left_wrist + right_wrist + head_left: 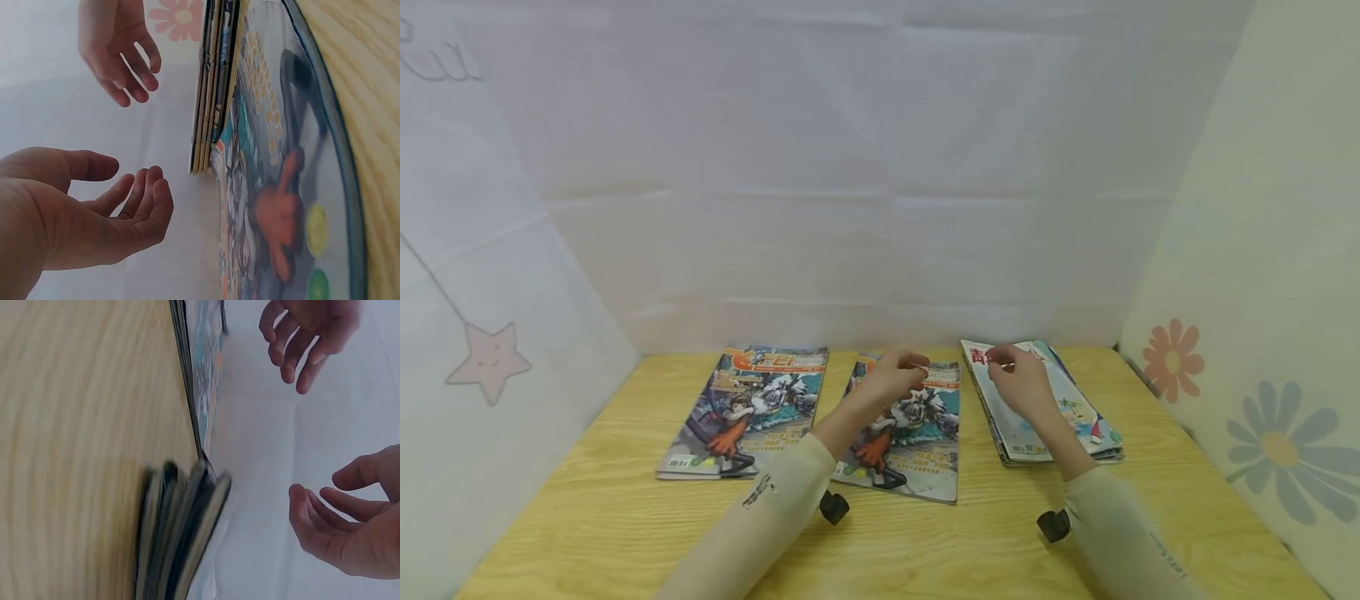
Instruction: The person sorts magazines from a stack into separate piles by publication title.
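Note:
My left hand [891, 379] hovers over the far part of the middle magazine [917, 446], fingers loosely bent with nothing between them. Over the stack of magazines [1011, 421] on the right hangs my right hand [1021, 385], its fingers relaxed and holding nothing. In the left wrist view, a gap separates thumb and fingers of the left hand [106, 212], with the other hand beyond. The right wrist view shows the right hand [350, 519] in the air beside the stack's layered edges [178, 537]. The middle magazine's cover carries a dark, colourful illustration with an orange title; the right stack's top cover is pale.
Another magazine pile [748, 417] with the same illustrated cover lies at the left. All lie on a yellow wood-grain table [910, 550]. A white cloth wall [880, 250] closes the back, and a flower-printed side wall [1262, 375] stands at the right.

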Demonstrator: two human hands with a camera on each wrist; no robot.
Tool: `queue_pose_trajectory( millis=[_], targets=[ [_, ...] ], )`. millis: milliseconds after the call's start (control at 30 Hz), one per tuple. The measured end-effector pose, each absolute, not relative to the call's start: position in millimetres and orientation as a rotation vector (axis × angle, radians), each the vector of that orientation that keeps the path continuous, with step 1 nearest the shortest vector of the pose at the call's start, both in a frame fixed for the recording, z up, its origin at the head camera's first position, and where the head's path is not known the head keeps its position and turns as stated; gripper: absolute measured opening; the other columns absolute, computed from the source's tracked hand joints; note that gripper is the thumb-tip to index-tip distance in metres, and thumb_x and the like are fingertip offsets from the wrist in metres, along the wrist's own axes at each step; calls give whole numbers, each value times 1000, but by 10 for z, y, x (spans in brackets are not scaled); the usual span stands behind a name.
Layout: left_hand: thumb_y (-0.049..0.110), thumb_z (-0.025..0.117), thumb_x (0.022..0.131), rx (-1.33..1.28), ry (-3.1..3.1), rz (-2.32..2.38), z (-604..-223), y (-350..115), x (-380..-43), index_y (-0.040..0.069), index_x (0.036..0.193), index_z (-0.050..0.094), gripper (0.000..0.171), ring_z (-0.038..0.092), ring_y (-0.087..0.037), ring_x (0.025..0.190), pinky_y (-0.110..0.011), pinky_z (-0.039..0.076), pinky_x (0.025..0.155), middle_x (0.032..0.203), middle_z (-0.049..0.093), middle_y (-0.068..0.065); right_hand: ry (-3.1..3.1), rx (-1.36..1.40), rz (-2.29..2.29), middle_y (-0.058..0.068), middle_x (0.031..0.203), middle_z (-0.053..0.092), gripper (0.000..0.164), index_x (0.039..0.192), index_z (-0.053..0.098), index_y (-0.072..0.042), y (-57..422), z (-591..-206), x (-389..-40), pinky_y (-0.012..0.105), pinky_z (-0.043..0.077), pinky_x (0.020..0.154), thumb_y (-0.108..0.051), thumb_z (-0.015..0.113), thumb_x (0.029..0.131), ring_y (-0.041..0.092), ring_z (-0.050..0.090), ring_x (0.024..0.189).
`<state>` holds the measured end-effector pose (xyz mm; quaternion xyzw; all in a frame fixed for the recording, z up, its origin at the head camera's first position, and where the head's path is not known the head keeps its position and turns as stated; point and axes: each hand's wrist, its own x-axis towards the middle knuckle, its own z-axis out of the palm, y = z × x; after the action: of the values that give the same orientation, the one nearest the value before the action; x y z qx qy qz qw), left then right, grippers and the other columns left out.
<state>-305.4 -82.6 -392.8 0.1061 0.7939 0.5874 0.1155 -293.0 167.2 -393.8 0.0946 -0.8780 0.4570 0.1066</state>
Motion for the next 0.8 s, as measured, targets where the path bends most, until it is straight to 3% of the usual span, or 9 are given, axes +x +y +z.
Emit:
queue_pose_trajectory(
  millis=[100, 333, 467, 700, 800],
  targets=[
    [17, 56, 105, 289, 2343, 1705, -3953, -953, -2994, 7, 141, 58, 37, 62, -31, 109, -54, 50, 95, 130, 61, -15, -2609, 306, 1411, 20, 113, 66, 32, 130, 63, 3, 1518, -3986, -2880, 38, 57, 66, -8, 53, 102, 33, 68, 90],
    [15, 56, 101, 170, 2463, 1644, -4057, -1235, -2872, 7, 139, 60, 39, 58, -36, 116, -59, 46, 95, 132, 59, -15, -2709, 332, 1544, 22, 110, 64, 33, 133, 59, 6, 1264, -4083, -2759, 48, 60, 74, -7, 54, 103, 40, 67, 90],
    [12, 57, 100, 24, 2441, 1672, -4105, -1373, -2784, 3, 143, 56, 44, 55, -37, 122, -61, 42, 101, 136, 57, -18, -2851, 322, 1449, 21, 112, 66, 37, 135, 58, 7, 1240, -4133, -2727, 45, 59, 66, -11, 55, 103, 36, 69, 76],
    [17, 60, 100, -138, 2353, 1808, -4144, -1584, -2786, 3, 153, 42, 58, 37, -46, 139, -65, 32, 109, 151, 41, -23, -3104, 332, 1254, 20, 71, 65, 50, 137, 53, 14, 1224, -4142, -2701, 38, 52, 64, -22, 59, 104, 30, 59, 53],
    [16, 61, 99, -178, 2284, 1856, -4163, -1658, -2826, 0, 155, 37, 63, 28, -47, 144, -63, 27, 113, 156, 33, -26, -3122, 360, 1236, 18, 64, 63, 50, 135, 54, 16, 1191, -4153, -2686, 36, 51, 66, -22, 61, 104, 25, 56, 49]
  ],
)
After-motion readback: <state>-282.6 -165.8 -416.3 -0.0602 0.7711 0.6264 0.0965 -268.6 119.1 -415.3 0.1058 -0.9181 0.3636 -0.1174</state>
